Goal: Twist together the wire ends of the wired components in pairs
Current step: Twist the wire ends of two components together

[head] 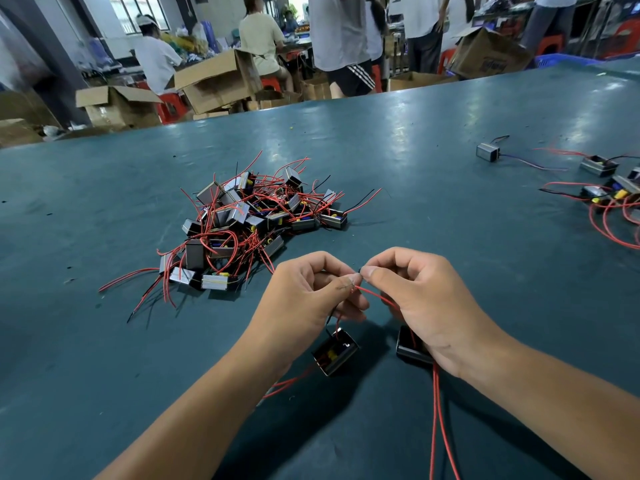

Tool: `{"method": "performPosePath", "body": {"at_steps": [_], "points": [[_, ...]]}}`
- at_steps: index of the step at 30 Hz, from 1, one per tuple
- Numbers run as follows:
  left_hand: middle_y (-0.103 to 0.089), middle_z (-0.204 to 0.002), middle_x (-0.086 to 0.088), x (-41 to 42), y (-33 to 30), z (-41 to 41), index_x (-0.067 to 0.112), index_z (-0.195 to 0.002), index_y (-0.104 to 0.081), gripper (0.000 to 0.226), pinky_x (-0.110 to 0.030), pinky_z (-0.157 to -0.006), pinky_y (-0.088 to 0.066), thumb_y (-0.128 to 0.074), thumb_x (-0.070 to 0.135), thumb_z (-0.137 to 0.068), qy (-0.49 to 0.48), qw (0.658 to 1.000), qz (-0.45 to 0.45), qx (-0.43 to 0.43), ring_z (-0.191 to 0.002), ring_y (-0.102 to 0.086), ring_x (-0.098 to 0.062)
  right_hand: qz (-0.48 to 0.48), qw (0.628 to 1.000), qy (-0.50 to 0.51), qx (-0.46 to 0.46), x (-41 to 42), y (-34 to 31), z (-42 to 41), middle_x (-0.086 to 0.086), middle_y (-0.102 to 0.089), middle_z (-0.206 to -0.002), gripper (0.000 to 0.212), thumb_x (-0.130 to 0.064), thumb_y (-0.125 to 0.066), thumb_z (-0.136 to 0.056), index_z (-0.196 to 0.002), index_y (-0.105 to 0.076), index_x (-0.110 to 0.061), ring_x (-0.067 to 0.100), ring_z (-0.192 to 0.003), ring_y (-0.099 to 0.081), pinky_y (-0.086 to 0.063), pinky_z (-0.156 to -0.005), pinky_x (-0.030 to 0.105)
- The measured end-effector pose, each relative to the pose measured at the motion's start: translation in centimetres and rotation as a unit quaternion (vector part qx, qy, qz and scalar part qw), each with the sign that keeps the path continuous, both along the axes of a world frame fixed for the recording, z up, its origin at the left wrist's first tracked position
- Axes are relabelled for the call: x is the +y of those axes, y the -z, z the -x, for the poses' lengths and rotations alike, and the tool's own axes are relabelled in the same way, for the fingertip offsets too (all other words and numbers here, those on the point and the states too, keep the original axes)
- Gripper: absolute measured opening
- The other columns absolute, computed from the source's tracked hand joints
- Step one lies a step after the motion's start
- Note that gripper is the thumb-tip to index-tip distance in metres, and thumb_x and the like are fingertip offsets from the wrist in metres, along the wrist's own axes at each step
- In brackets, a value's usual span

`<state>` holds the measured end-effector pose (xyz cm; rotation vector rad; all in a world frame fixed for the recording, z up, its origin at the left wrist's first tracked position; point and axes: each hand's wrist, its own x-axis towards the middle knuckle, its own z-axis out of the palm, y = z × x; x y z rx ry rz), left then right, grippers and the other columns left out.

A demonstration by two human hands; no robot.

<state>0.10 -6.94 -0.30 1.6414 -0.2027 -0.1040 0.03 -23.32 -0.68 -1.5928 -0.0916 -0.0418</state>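
We've got both hands pinching the wire ends (360,277) together, left hand (311,299) and right hand (415,303) meeting fingertip to fingertip, just this side of the pile (249,220); two boxes (335,351) dangle right underneath.

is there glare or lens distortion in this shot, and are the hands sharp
Head view: pale streaks of glare lie on the green table beyond the pile of components; the wide-angle lens bows the table's far edge; the left hand and right hand, pinching wire ends, are fairly sharp and cast soft shadows; the people in the background look softer.
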Motion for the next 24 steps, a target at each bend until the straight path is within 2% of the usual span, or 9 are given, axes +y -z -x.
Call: {"method": "performPosePath", "body": {"at_steps": [10,17,24], "points": [[-0.073,-0.072,-0.016,-0.03,0.27,-0.05,0.000,-0.090,-0.063,0.010,-0.031,-0.065,-0.059,-0.066,0.008,-0.095,0.007,1.000,0.007,-0.006,-0.059,-0.068,-0.023,-0.022,1.000,-0.003,0.010,0.01,-0.02,0.06,-0.010,-0.053,-0.054,0.013,-0.016,-0.071,-0.087,-0.075,-0.072,-0.013,0.003,-0.051,-0.044,-0.036,-0.050,0.011],[-0.070,-0.066,-0.012,0.08,0.44,-0.20,0.001,-0.090,-0.063,0.012,-0.032,-0.053,-0.046,-0.068,0.011,-0.093,0.002,1.000,-0.001,-0.026,-0.050,-0.056,-0.022,-0.024,0.999,-0.004,0.030,-0.09,-0.25,0.08,-0.004,-0.050,-0.056,0.011,-0.018,-0.072,-0.085,-0.075,-0.072,-0.013,0.009,-0.054,-0.040,-0.035,-0.048,0.014],[-0.069,-0.065,-0.012,0.13,0.36,-0.16,0.002,-0.088,-0.063,0.013,-0.029,-0.049,-0.043,-0.071,0.011,-0.091,0.013,0.999,0.012,-0.036,-0.050,-0.053,-0.022,-0.019,0.999,-0.008,0.029,-0.06,-0.53,0.17,-0.005,-0.048,-0.052,0.014,-0.015,-0.070,-0.086,-0.072,-0.072,-0.013,0.009,-0.049,-0.038,-0.033,-0.045,0.014]]}}
